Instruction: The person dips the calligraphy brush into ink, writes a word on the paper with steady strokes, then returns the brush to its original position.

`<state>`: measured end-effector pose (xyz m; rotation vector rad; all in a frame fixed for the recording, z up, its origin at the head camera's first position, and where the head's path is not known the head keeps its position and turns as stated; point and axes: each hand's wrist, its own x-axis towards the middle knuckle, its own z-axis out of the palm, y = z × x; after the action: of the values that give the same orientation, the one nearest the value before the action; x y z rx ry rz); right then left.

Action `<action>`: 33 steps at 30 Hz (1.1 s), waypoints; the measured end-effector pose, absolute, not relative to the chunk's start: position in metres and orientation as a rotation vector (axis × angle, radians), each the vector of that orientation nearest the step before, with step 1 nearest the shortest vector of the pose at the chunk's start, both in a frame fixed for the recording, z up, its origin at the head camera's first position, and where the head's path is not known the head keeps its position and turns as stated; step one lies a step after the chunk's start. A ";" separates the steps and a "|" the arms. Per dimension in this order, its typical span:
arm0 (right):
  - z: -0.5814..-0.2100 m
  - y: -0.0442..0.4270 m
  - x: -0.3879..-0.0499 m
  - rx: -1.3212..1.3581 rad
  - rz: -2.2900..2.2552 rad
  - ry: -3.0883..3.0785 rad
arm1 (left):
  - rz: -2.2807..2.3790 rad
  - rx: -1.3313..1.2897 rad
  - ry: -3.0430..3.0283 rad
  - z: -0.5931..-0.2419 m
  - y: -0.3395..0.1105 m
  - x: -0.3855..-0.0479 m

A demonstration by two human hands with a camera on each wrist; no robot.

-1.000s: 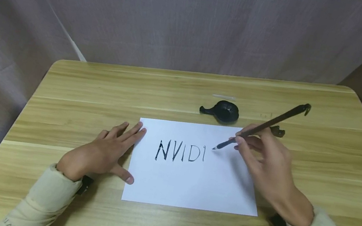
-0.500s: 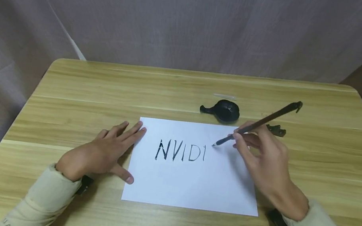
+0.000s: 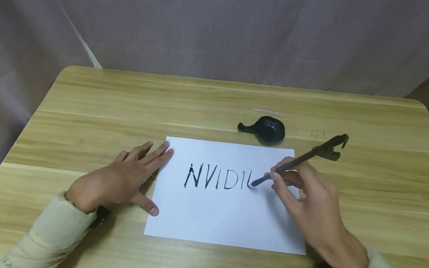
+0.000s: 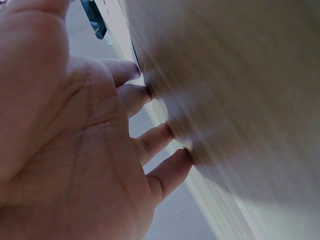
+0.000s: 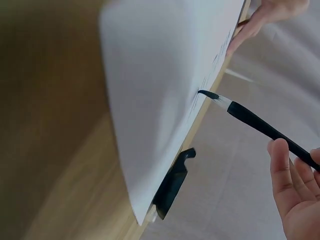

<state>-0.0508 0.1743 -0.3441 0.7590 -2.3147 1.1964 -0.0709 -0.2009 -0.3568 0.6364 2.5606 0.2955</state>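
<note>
My right hand (image 3: 310, 203) pinches a dark writing brush (image 3: 300, 158), slanted with its hooked end up to the right. In the right wrist view the inked tip of the brush (image 5: 210, 94) touches the white paper (image 5: 145, 90). On the paper (image 3: 220, 221) stand the black letters N, V, I, D, I and a further stroke that ends at the tip. My left hand (image 3: 116, 179) rests with spread fingers at the paper's left edge. Seen in the left wrist view, the fingertips of my left hand (image 4: 100, 130) touch the surface.
Behind the paper lies a black ladle-shaped ink dish (image 3: 269, 130) with a thin clear stick (image 3: 267, 112) beyond it. A small dark brush rest (image 3: 330, 154) sits partly behind the brush. The wooden table (image 3: 138, 101) ends at a grey curtain (image 3: 217, 19).
The brush tip has moved to the paper and down, leaving a new dark stroke right of the last I. My right hand has shifted slightly down with it. My left hand stays in place.
</note>
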 end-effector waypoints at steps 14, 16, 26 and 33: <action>-0.338 0.175 -0.061 0.708 1.249 -2.258 | 0.289 0.620 2.556 -0.359 -0.202 -0.073; -0.340 0.176 -0.065 0.697 1.264 -2.251 | 0.291 0.623 2.556 -0.360 -0.202 -0.073; -0.347 0.178 -0.072 0.677 1.280 -2.252 | 0.296 0.622 2.553 -0.361 -0.201 -0.073; -0.349 0.176 -0.073 0.694 1.301 -2.235 | 0.291 0.605 2.549 -0.361 -0.201 -0.073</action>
<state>-0.0729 0.1762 -0.3490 0.6942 -2.2352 1.3014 -0.0732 -0.2010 -0.3612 0.6053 2.5493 0.2910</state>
